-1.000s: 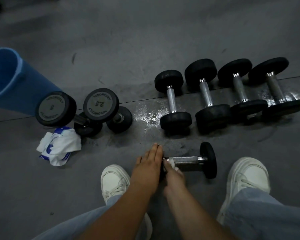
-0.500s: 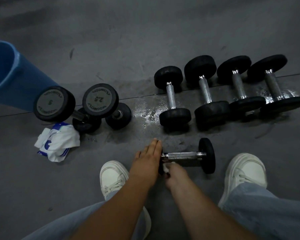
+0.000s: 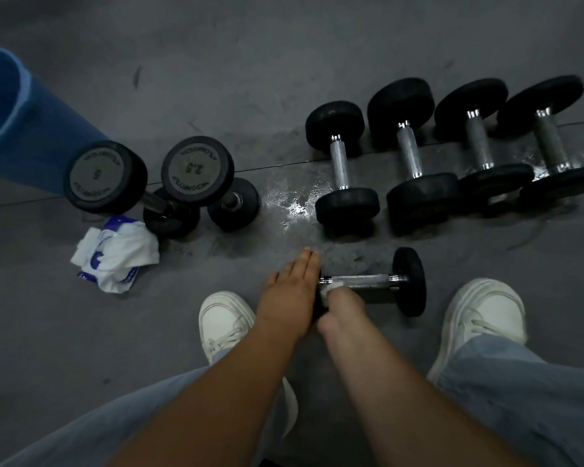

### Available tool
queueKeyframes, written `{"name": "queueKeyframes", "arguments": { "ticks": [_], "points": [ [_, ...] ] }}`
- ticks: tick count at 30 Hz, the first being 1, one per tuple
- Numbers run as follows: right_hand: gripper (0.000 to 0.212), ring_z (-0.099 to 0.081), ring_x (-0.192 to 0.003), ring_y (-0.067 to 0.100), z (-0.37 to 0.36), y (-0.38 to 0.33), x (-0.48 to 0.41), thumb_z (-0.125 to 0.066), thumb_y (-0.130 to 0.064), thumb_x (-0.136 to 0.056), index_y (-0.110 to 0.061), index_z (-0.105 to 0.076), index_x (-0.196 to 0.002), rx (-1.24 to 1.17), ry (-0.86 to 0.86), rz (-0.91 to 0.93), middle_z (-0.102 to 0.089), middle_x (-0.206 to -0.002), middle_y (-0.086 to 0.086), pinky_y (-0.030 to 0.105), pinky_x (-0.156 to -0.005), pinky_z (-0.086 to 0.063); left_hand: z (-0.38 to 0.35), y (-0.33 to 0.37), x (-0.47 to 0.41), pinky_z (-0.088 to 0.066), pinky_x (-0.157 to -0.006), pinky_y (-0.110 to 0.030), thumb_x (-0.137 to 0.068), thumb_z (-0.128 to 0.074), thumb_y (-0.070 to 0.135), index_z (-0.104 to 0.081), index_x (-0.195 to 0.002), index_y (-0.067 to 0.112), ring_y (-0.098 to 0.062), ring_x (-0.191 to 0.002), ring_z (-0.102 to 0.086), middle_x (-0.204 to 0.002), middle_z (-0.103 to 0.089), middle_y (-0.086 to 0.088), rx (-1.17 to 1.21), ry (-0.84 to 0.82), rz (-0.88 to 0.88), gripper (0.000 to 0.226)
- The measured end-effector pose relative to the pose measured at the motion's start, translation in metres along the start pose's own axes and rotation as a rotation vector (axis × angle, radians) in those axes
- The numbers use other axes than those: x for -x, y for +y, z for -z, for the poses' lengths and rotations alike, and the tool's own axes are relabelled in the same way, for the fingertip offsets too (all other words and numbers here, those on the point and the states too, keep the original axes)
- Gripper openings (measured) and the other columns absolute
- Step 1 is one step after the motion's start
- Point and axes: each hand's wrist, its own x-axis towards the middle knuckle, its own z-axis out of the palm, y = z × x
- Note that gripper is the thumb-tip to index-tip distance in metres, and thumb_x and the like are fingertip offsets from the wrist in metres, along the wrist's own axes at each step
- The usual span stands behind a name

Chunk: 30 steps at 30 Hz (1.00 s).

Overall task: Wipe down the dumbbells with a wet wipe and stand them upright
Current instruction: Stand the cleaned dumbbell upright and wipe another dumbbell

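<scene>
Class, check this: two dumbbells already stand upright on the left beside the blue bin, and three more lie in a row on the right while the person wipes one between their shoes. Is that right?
Not quite: the head view shows four dumbbells lying in the row on the right, not three. The rest holds: two upright dumbbells stand beside the blue bin, and the right hand presses a wipe to the handle of the dumbbell between the shoes.

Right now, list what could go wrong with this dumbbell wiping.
1. The dumbbell being wiped lies on its side between the white shoes; only the left hand steadies its near end, so it may roll toward the right shoe.
2. The wet patch on the floor beside the lying dumbbell row could make footing slick.
3. The right hand pinches just a small wet wipe against the handle; it may slip off.
</scene>
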Motion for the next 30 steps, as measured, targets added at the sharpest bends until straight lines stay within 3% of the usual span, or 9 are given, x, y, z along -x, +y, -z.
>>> {"name": "queueKeyframes", "arguments": {
  "ticks": [3,5,8,10,13,16,21,26,30],
  "points": [
    [0.013,-0.054,-0.066,0.018,0.019,-0.005,0.004,-0.051,-0.01,-0.097,-0.011,-0.062,-0.091,0.315,-0.053,0.174,-0.062,-0.084,0.01,0.025,-0.059,-0.045,-0.001,-0.002,-0.001,-0.027,-0.116,-0.04,-0.093,-0.057,0.028,-0.004,-0.157,0.022,-0.017,-0.148,-0.021,-0.166,-0.002,0.003,0.001,-0.023,-0.006,0.084],
    [0.018,-0.052,-0.062,0.013,0.034,-0.001,0.009,-0.059,-0.013,-0.093,-0.014,-0.066,-0.077,0.599,-0.062,0.555,-0.063,-0.071,0.002,0.025,-0.057,-0.041,-0.002,-0.003,-0.001,-0.026,-0.116,-0.04,-0.092,-0.059,0.034,-0.005,-0.157,0.022,-0.017,-0.148,-0.021,-0.166,-0.002,0.003,0.009,-0.022,-0.007,0.086],
    [0.028,-0.064,-0.096,0.015,0.041,-0.008,-0.002,-0.05,-0.02,-0.088,-0.024,-0.073,-0.102,1.21,0.124,1.179,-0.072,-0.094,-0.004,0.032,-0.086,-0.041,0.0,-0.001,0.001,-0.025,-0.115,-0.037,-0.092,-0.058,0.035,-0.005,-0.157,0.023,-0.015,-0.148,-0.021,-0.166,-0.001,0.004,0.006,-0.009,-0.01,0.085],
    [0.044,-0.056,-0.122,0.019,0.053,-0.002,-0.008,-0.041,-0.022,-0.084,-0.024,-0.065,-0.121,1.534,0.123,1.339,-0.068,-0.117,-0.002,0.038,-0.1,-0.026,0.003,-0.001,0.001,-0.024,-0.117,-0.038,-0.09,-0.061,0.034,-0.003,-0.157,0.023,-0.016,-0.148,-0.019,-0.166,0.0,0.004,0.004,-0.029,-0.014,0.089],
    [0.058,-0.042,-0.136,0.022,0.079,0.009,-0.017,-0.038,-0.019,-0.083,-0.017,-0.05,-0.139,1.865,0.043,1.361,-0.051,-0.143,-0.002,0.045,-0.107,-0.021,0.005,0.0,0.002,-0.023,-0.118,-0.04,-0.089,-0.063,0.033,-0.001,-0.157,0.021,-0.018,-0.149,-0.017,-0.166,0.003,0.002,-0.003,-0.049,-0.013,0.093],
    [0.056,-0.041,-0.137,0.026,0.057,-0.012,-0.027,-0.046,-0.021,-0.083,-0.015,-0.051,-0.139,2.011,0.085,1.358,-0.05,-0.144,-0.001,0.051,-0.11,-0.023,0.009,0.0,-0.001,-0.025,-0.117,-0.039,-0.089,-0.064,0.033,-0.002,-0.157,0.021,-0.018,-0.149,-0.019,-0.166,0.001,0.002,-0.013,-0.054,-0.016,0.092],
    [0.059,-0.045,-0.133,0.03,0.072,0.006,-0.007,-0.031,-0.022,-0.084,-0.01,-0.051,-0.139,1.999,0.104,1.335,-0.051,-0.142,0.005,0.051,-0.107,-0.025,0.013,-0.001,-0.005,-0.025,-0.117,-0.039,-0.085,-0.07,0.034,0.0,-0.157,0.02,-0.019,-0.149,-0.019,-0.166,0.003,0.002,-0.01,-0.127,-0.012,0.101],
    [0.054,-0.05,-0.129,0.033,0.046,-0.014,-0.016,-0.042,-0.023,-0.08,-0.009,-0.061,-0.128,2.025,0.211,1.355,-0.061,-0.132,0.006,0.055,-0.107,-0.028,0.02,-0.001,-0.012,-0.024,-0.118,-0.041,-0.084,-0.072,0.031,-0.002,-0.157,0.021,-0.02,-0.149,-0.018,-0.166,0.001,0.003,-0.022,-0.149,-0.004,0.102],
    [0.063,-0.048,-0.131,0.034,0.067,0.002,-0.007,-0.029,-0.019,-0.078,-0.008,-0.055,-0.135,2.065,0.077,1.287,-0.056,-0.138,0.007,0.053,-0.106,-0.023,0.016,0.002,-0.004,-0.027,-0.116,-0.039,-0.087,-0.067,0.034,-0.002,-0.157,0.022,-0.02,-0.149,-0.019,-0.166,0.003,0.003,0.005,-0.14,-0.001,0.097]
  ]
}}
